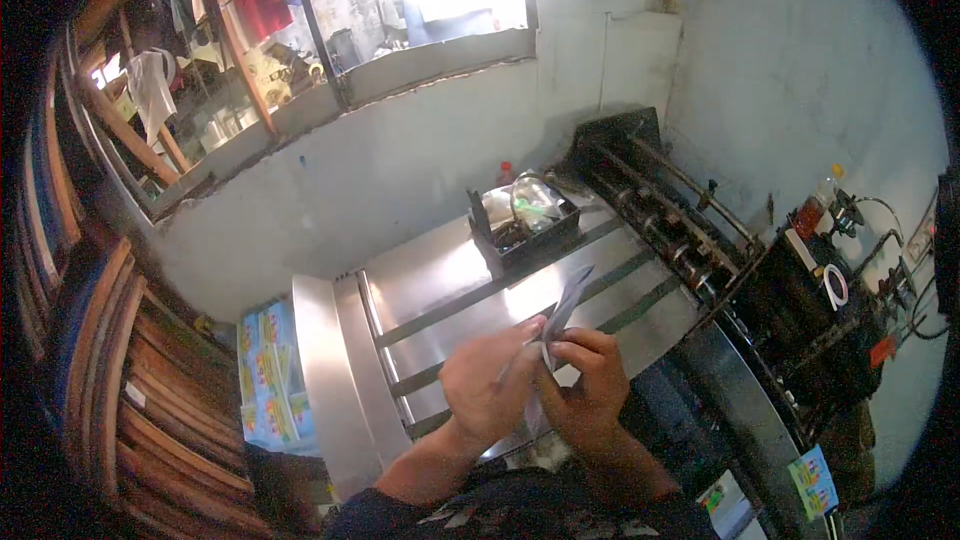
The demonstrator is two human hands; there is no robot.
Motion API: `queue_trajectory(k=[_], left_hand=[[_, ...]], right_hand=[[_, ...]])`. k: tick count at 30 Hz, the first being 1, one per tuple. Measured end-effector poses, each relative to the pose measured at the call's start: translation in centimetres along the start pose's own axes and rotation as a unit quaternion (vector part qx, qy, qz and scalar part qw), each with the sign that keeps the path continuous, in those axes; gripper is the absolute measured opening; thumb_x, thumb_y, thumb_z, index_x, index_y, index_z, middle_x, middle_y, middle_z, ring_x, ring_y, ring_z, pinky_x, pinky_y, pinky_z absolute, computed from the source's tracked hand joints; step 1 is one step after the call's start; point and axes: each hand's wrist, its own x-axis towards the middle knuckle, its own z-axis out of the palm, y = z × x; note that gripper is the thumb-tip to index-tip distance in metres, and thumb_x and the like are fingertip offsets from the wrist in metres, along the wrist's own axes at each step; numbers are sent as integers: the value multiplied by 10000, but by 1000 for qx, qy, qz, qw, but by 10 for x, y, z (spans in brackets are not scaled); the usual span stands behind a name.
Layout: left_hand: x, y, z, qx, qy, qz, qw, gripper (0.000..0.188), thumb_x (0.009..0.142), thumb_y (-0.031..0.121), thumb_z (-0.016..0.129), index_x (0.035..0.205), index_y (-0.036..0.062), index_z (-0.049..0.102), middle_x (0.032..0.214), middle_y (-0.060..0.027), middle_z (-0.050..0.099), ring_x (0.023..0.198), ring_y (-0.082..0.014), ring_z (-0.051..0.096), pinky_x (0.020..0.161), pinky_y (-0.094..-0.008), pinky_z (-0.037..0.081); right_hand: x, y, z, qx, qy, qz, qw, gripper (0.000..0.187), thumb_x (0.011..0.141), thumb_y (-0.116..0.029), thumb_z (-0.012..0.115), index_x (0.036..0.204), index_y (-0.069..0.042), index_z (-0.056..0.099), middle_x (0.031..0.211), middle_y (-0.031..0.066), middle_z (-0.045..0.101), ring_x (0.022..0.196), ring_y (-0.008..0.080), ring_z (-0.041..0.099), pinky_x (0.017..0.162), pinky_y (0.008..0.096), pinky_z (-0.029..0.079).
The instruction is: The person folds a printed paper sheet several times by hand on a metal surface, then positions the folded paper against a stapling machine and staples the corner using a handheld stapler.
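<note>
Both hands meet over the metal table, in front of my body. Between them stands a thin, pale sheet (570, 302), seen almost edge-on, its upper end rising above the fingers and its lower part hanging below. I cannot make out whether it is paper or plastic. My left hand (492, 380) is closed on its left side, the fingertips pressed near the fold. On the other side my right hand (585, 380) pinches it between thumb and curled fingers. Under the hands lies the metal table (440, 300), crossed by dark belts (455, 315).
A dark box (525, 230) of odds and ends sits on the table's far side. Beyond it to the right is a roller machine (680, 230). Printed light-blue packs (270, 375) are stacked at left, beside wooden frames (170, 410). One printed pack (814, 483) hangs at lower right.
</note>
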Motion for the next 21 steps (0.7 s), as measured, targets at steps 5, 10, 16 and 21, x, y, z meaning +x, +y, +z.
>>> queue_trajectory(k=[5,10,16,21], left_hand=[[0,4,3,-65,2,-24,998,206,808,7,658,1009,-5,700,991,-162,705,868,-241,704,747,-304,543],[1,17,-4,-69,-20,-135,988,226,880,69,615,1081,-9,683,925,-113,712,761,-116,644,672,-264,518],[-5,0,0,-262,6,-250,932,239,918,101,596,1100,-38,667,922,-66,690,809,-88,597,722,-234,487],[-9,-1,4,-291,13,-234,928,251,932,123,594,1100,-51,661,926,-72,685,838,-92,589,748,-232,476]], right_hand=[[-3,4,-1,2,2,-40,999,390,691,-28,786,1037,-32,606,1043,152,614,888,291,616,747,359,510],[-1,2,1,12,9,-43,999,381,684,-19,782,1033,-7,630,1071,158,604,904,299,605,768,376,504],[7,-5,-3,-15,-64,-51,996,411,733,-31,728,1127,22,625,1132,181,559,1002,315,561,840,388,477],[4,-2,-4,-45,-53,-73,995,379,752,-28,704,1119,30,630,1118,182,552,1000,315,553,847,391,467]])
